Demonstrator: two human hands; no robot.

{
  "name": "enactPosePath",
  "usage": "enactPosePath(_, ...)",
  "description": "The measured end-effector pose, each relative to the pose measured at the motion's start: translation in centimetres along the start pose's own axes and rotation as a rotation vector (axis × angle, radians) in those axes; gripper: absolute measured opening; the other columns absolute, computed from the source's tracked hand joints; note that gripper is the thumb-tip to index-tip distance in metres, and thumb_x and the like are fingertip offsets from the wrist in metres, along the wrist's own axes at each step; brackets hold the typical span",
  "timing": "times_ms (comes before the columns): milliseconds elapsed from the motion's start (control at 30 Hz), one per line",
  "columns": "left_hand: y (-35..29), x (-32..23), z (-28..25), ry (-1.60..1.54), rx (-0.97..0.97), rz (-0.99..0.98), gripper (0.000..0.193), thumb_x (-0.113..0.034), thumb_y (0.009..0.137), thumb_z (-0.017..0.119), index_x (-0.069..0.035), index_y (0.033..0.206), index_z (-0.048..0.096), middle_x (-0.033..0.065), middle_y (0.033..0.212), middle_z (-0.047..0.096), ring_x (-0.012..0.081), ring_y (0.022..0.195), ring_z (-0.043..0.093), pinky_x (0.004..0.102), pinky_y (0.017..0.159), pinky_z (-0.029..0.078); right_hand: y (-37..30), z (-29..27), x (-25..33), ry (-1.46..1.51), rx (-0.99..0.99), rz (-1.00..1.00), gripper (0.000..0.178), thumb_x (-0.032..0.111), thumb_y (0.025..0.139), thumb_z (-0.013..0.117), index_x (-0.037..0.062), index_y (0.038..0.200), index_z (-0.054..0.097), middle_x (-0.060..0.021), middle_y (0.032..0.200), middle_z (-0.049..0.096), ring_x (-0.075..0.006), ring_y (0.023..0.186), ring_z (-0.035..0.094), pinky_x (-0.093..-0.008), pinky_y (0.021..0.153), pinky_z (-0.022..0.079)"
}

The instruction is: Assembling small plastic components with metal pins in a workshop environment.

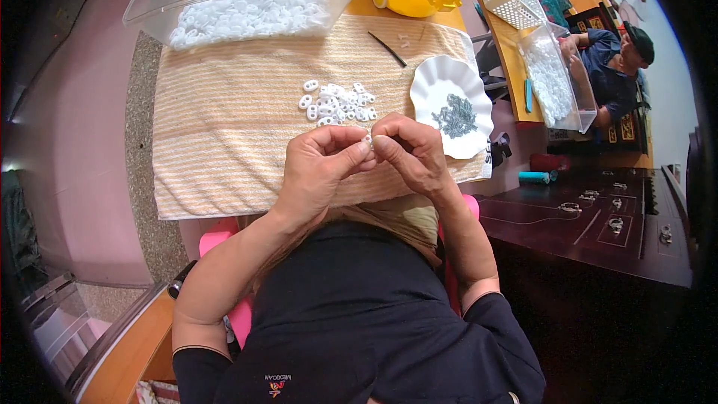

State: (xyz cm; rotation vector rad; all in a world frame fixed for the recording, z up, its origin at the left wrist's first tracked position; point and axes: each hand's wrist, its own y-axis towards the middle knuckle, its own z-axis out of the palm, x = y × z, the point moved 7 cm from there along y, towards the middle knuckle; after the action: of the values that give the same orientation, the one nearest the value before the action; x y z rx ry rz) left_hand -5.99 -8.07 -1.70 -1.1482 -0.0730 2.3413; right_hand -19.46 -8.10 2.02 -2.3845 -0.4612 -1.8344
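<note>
My left hand (pixel 318 168) pinches a small white part (pixel 367 139) near the towel (pixel 224 120)'s near edge. Right hand (pixel 411 151) narrowed beside it; can't tell its grip. Scalloped plate (pixel 430 86): towel's right edge.

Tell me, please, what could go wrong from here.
The small white plastic piece could slip from the fingertip grip of the bare left hand, being so small.

The white, wavy-rimmed plate sits close beside the bare right hand; a nudge might scatter its small dark pieces.

The loose pile of white, two-holed plastic pieces lies just beyond the left hand, which could knock it apart.
</note>
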Motion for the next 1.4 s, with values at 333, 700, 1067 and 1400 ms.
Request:
enactPosePath(333,-0.4,-0.6,0.4,0.121,0.000,0.090,0.017,-0.007,0.087,0.067,0.005,0.098,0.065,0.0076,0.085,0.067,0.0096,0.075,0.063,0.0215,0.071,0.053,0.1,0.1,0.5,0.018,0.011,0.019,0.015,0.007,0.092,0.057,-0.0040,0.084,0.060,-0.0063,0.079,0.059,-0.0099,0.067,0.056,-0.0228,0.060,0.046)
enactPosePath(700,-0.2,-0.5,0.5,0.109,0.027,0.086,0.017,-0.008,0.087,0.067,0.005,0.099,0.064,0.0078,0.085,0.067,0.0099,0.076,0.063,0.0223,0.071,0.053,0.0,-0.2,-0.7,0.109,0.039,0.131,0.015,0.010,0.093,0.058,-0.0030,0.086,0.061,-0.0039,0.077,0.061,-0.0084,0.069,0.057,-0.0224,0.061,0.047)
enactPosePath(1067,0.2,-0.4,-0.3,-0.015,-0.021,0.023,0.016,-0.002,0.088,0.063,0.004,0.102,0.060,0.0100,0.088,0.066,0.0147,0.077,0.065,0.0263,0.074,0.056,0.6,-0.5,0.2,0.176,0.016,0.123,0.014,0.011,0.093,0.060,-0.0025,0.095,0.064,-0.0028,0.079,0.063,-0.0076,0.071,0.060,-0.0209,0.064,0.049)
enactPosePath(1400,-1.1,-2.3,0.0,-0.150,-0.076,0.187,0.015,0.000,0.087,0.062,0.004,0.102,0.060,0.0105,0.088,0.066,0.0164,0.078,0.066,0.0287,0.075,0.057,6.3,-1.7,2.0,-0.270,-0.003,0.017,0.011,0.004,0.086,0.065,-0.0044,0.093,0.065,-0.0036,0.080,0.062,-0.0070,0.072,0.058,-0.0220,0.063,0.047)
